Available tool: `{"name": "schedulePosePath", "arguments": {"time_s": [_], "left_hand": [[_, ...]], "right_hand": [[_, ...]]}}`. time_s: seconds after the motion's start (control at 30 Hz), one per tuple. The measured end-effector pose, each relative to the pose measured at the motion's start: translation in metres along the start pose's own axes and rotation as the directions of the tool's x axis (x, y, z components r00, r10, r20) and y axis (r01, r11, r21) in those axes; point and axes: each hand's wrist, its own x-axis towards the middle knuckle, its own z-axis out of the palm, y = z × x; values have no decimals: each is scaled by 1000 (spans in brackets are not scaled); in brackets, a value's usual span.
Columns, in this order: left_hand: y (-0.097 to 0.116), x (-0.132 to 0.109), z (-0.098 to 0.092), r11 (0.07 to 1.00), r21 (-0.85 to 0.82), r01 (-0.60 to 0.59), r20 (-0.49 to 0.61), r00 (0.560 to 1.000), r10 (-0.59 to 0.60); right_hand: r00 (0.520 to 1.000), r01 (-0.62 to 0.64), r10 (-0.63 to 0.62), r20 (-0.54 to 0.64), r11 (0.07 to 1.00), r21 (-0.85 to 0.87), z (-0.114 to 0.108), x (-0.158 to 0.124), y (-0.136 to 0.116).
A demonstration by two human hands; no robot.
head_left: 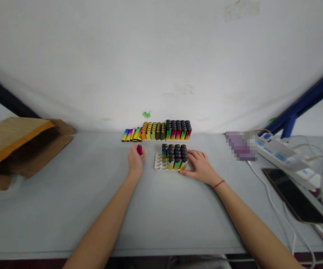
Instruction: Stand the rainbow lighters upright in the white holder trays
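My left hand (136,160) is closed around a purple-red lighter (139,150), and only its upper end shows. To the right of it stands a white tray (157,165) with round holes. Several black-topped lighters (177,157) stand upright in its middle and right part, while holes at its left show bare. My right hand (200,166) rests at the tray's right end. Its thumb lies at the front corner and its index finger by the farther lighters, bracketing the tray; the other fingers are spread.
Behind the tray, along the wall, stand upright black-topped lighters (178,130), gold-topped lighters (153,130) and a few lying shiny coloured pieces (131,134). An open cardboard box (42,149) is at left. At right are a power strip (287,157), a dark phone (294,194) and white cables (268,192).
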Motion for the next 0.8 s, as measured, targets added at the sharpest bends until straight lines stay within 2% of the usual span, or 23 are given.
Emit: {"name": "schedulePosePath", "arguments": {"time_s": [0.1, 0.37, 0.8], "left_hand": [[4, -1, 2, 1000, -13, 4, -62, 998, -4], [9, -4, 4, 998, -69, 16, -107, 994, -24], [11, -5, 5, 997, -71, 31, -77, 996, -36]], "right_hand": [[1000, -1, 1, -2, 1000, -4, 1, 0, 0], [1000, -7, 7, -1, 1000, 1, 0, 0, 0], [1000, 0, 0, -14, 1000, 17, 2, 0, 1]]}}
